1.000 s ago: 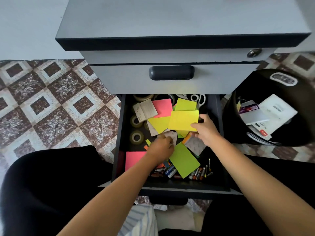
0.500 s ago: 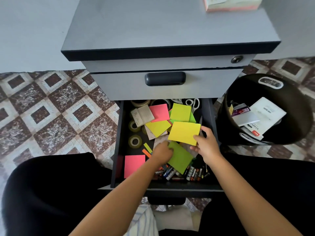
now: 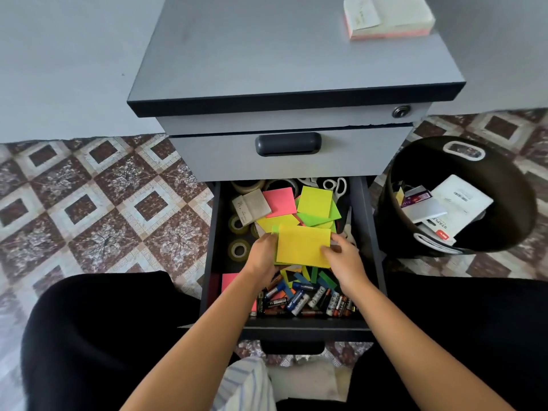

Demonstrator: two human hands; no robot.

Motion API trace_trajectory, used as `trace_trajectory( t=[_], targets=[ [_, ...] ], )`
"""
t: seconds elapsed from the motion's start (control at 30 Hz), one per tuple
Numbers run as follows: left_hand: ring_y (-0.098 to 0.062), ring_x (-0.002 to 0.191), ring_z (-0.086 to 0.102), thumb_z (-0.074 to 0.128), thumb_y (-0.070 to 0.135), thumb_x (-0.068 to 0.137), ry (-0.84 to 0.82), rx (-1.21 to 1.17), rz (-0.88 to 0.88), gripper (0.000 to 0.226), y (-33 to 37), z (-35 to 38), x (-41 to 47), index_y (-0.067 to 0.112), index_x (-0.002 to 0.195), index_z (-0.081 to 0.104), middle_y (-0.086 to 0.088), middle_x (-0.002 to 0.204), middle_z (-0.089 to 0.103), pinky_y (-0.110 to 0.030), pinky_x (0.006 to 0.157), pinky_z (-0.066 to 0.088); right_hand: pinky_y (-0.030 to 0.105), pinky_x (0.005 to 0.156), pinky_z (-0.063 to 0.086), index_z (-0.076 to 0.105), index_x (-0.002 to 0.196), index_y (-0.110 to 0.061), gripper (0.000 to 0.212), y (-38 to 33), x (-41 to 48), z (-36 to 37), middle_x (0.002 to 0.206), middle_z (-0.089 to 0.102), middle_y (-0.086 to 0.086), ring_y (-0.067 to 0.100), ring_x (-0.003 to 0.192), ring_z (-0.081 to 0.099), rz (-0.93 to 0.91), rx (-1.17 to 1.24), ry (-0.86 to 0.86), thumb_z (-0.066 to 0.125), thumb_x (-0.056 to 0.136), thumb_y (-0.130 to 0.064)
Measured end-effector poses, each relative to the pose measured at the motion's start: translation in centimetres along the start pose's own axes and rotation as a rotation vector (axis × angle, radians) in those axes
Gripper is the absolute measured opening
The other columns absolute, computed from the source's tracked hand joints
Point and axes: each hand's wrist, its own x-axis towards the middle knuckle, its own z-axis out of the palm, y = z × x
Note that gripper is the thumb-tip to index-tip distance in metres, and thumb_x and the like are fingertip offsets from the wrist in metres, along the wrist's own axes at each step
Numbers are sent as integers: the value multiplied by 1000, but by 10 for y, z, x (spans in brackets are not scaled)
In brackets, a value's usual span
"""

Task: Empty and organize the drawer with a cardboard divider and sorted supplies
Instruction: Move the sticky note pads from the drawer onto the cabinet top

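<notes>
The open dark drawer (image 3: 370,238) of a grey cabinet holds loose supplies. Both hands hold a stack of sticky note pads, yellow on top (image 3: 301,244), over the drawer's middle. My left hand (image 3: 262,256) grips its left edge and my right hand (image 3: 342,259) grips its right edge, thumb on top. Behind the stack lie a pink pad (image 3: 280,201), a lime pad (image 3: 315,201), a green pad (image 3: 314,218) and a beige pad (image 3: 252,206). Tape rolls (image 3: 238,250) sit at the left. Several batteries (image 3: 305,301) and small colored tabs fill the front. White-handled scissors (image 3: 336,185) lie at the back.
A black waste bin (image 3: 504,232) with discarded packaging stands right of the cabinet. On the cabinet top (image 3: 267,54) rests a pad stack (image 3: 388,17). A pink pad (image 3: 229,281) lies front left in the drawer. The drawer above is closed. My knees flank the drawer on the patterned floor.
My right hand brought the yellow pad down over the green pad that my left hand picked up; both hands now hold the stack together. The camera tilted up, showing the cabinet top.
</notes>
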Motion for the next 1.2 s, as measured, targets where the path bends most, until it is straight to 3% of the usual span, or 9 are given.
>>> trace_trajectory(
  t=[0.13,0.2,0.4,0.57,0.63,0.83,0.93,1.0,1.2],
  targets=[
    [-32,116,54,47,45,82,42,108,7,59,-9,3,6,11,130,44,-15,128,54,-55,102,40,26,94,39,38,142,-10,46,1,-1,6,136,48,4,16,115,48,-22,-72,15,46,97,-9],
    [-30,107,55,44,38,75,-1,225,25,67,-5,7,-4,12,136,38,-11,120,56,-53,101,41,28,97,40,37,143,-11,47,1,-1,7,144,42,7,20,125,46,-30,-91,52,46,97,-12],
    [-24,83,53,41,14,93,-41,476,196,35,14,15,-28,7,127,45,-11,98,57,-37,74,43,38,96,47,47,137,-14,41,-12,-10,0,133,54,7,24,118,52,-81,-23,138,45,96,-11],
    [-28,92,60,45,14,97,-51,504,404,16,49,22,-54,17,109,56,-12,105,65,-45,87,48,47,89,46,50,136,-17,43,-49,-29,-24,116,64,11,40,107,53,-215,17,153,44,95,-4],
    [-30,97,62,47,12,96,-65,495,465,16,67,28,-66,20,106,57,-12,106,66,-47,90,48,48,90,45,45,140,-17,46,-67,-38,-35,128,59,9,43,110,52,-278,4,148,44,95,-4],
    [-24,99,64,51,12,95,-97,460,644,18,136,50,-94,19,111,56,-7,110,66,-45,92,51,17,99,36,38,143,-13,48,-133,-50,-76,145,43,0,17,127,47,-509,-96,217,49,96,-11],
    [-28,103,63,52,11,94,-113,422,718,23,176,67,-99,14,117,55,-11,115,65,-48,92,51,22,97,39,43,141,-15,48,-175,-47,-97,138,51,0,14,123,49,-618,-137,254,50,94,-10],
    [-31,106,61,53,11,94,-84,420,752,33,201,79,-100,9,126,51,-14,119,62,-50,92,50,16,80,39,46,139,-15,47,-201,-40,-110,118,59,0,11,102,55,-673,-164,293,51,93,-9],
    [-32,103,59,56,14,93,-12,479,820,44,260,113,-91,4,134,44,-16,119,56,-47,88,53,27,64,28,61,119,-11,33,-259,-6,-132,67,42,9,21,65,36,-701,-235,356,51,89,-4]
  ],
)
